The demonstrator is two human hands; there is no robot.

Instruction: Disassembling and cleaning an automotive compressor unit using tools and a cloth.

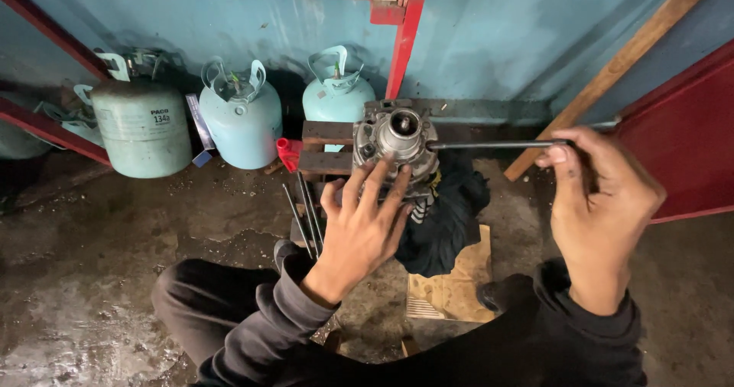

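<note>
Grey metal housing at centre, under spread-open left hand; right hand, at right, gripping rod.

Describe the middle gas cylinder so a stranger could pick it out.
Along the blue wall stand three small gas cylinders. The middle light-blue metal cylinder sits between the greenish labelled cylinder and the turquoise cylinder behind the grey metal housing.

A round grey metal housing with a shiny central hub facing up sits on dark wooden blocks near the blue wall. A long thin dark rod lies level, one end at the housing's right side.
</note>
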